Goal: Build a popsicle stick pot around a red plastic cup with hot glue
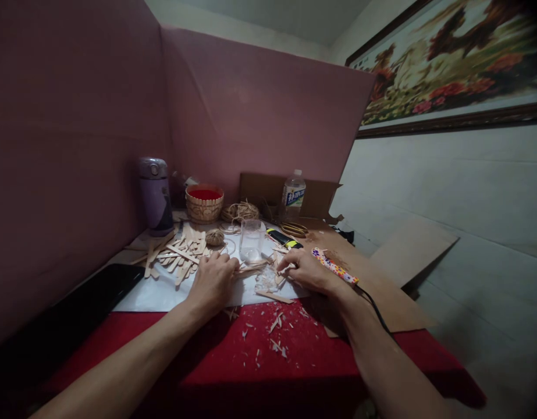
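Note:
My left hand (213, 278) is closed, its knuckles up, at the front of the white sheet. Narrow wooden strips (251, 267) lie at its fingertips; whether they are held is hidden. My right hand (306, 269) rests to the right with curled fingers over small wood pieces (278, 274), and what its fingertips pinch cannot be made out. Between the hands sits a crumpled clear plastic scrap (266, 280). Just behind stands a clear plastic cup (251, 240). One flat craft stick (274, 297) lies in front.
Left: a craft-stick pile (183, 256), a twine ball (214, 237), a dark phone-like slab (120, 285), a purple flask (156, 195). Behind: a stick-covered basket (204, 205), scissors (294, 228), a bottle (293, 195). Right: a black-yellow cutter (284, 238), a corded flowered glue gun (335, 267). Shavings litter red cloth (268, 372).

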The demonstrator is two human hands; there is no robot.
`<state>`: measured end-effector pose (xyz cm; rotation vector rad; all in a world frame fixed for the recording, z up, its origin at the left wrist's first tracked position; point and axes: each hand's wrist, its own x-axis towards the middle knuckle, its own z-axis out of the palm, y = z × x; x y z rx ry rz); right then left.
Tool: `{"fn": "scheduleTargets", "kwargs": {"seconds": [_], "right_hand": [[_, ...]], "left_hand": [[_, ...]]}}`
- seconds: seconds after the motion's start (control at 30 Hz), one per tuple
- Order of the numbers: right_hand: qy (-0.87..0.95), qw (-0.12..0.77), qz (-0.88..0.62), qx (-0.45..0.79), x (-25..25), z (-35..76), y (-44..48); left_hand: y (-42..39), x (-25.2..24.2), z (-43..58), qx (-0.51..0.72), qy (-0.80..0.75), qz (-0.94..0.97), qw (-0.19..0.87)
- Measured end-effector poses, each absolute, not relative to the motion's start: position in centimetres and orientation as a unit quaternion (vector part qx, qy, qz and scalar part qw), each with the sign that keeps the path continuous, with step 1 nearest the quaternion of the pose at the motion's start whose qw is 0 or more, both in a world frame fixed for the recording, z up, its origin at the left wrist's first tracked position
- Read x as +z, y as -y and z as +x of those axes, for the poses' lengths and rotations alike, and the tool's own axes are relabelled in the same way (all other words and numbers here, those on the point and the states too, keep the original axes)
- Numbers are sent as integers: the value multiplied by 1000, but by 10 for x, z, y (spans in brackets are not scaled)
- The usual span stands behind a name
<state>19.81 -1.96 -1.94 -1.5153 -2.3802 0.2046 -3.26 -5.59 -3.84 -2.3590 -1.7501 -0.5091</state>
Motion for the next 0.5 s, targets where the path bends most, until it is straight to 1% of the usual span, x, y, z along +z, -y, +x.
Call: {"fn": "scheduleTargets", "kwargs": {"seconds": [0.1, 0.23, 0.33, 0.4, 0.5], "right_hand": [[849, 152, -496, 98, -19, 202, 22], [847, 171, -495, 93, -22, 203, 22], [840, 201, -493, 107, -24, 203, 21], [831, 236, -487, 124, -23, 203, 20], [806, 315, -480, 147, -22, 201, 18]], "left_hand": [[54, -40, -33, -206, 571, -793, 53], [51, -36, -36, -299, 523, -798, -10], [50, -28, -44, -366, 542, -756, -3], [50, -24, -50, -363, 564, -742, -10], [52, -20, -54, -300, 568, -765, -47]]}}
